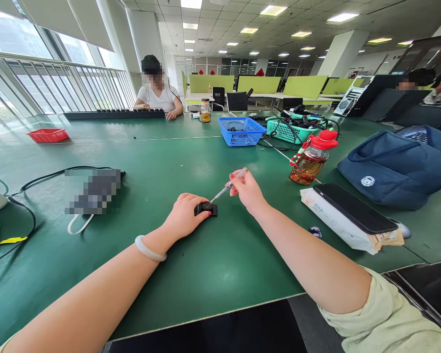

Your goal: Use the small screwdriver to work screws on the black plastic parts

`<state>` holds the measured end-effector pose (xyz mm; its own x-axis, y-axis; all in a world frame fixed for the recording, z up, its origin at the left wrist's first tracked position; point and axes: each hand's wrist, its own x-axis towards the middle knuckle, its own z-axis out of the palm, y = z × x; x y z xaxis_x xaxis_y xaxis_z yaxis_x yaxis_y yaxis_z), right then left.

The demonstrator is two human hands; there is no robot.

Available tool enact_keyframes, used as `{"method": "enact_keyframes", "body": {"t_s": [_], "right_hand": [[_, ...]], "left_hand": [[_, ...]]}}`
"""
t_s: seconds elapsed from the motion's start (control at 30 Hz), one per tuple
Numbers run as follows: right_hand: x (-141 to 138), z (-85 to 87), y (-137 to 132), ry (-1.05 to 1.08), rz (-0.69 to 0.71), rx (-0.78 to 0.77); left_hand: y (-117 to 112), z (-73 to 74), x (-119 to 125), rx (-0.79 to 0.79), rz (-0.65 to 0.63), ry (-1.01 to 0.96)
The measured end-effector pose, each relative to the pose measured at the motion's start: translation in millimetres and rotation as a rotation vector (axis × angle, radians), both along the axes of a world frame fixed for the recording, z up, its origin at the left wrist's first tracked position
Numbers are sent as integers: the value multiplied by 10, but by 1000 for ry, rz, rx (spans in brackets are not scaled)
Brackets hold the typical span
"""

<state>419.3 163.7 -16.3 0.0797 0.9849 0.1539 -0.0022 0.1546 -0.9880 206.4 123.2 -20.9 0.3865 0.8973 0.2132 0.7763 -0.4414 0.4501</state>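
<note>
A small black part (207,209) lies on the green table (213,264) in the middle of the view. My left hand (183,215) rests on the table with its fingers closed round the part, holding it down. My right hand (247,189) pinches a thin screwdriver (228,185) with a clear handle. The screwdriver slants down to the left and its tip touches the top of the black part. A pale bangle (149,249) sits on my left wrist.
To the right stand a red-capped bottle (312,159) of amber liquid, a tissue pack with a phone on it (349,218) and a navy bag (397,166). Blue (240,130) and teal (290,128) baskets sit behind. A cable (25,206), a red tray (47,135) and a seated person (157,90) are at left.
</note>
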Motion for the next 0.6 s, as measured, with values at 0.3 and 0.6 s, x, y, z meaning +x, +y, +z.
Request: {"method": "enact_keyframes", "body": {"t_s": [0.3, 0.6], "right_hand": [[-29, 23, -36, 60, 55, 91], [-69, 62, -83, 44, 91, 207]], "left_hand": [[-26, -20, -6, 33, 23, -14], [-741, 662, 149, 229, -514, -252]]}}
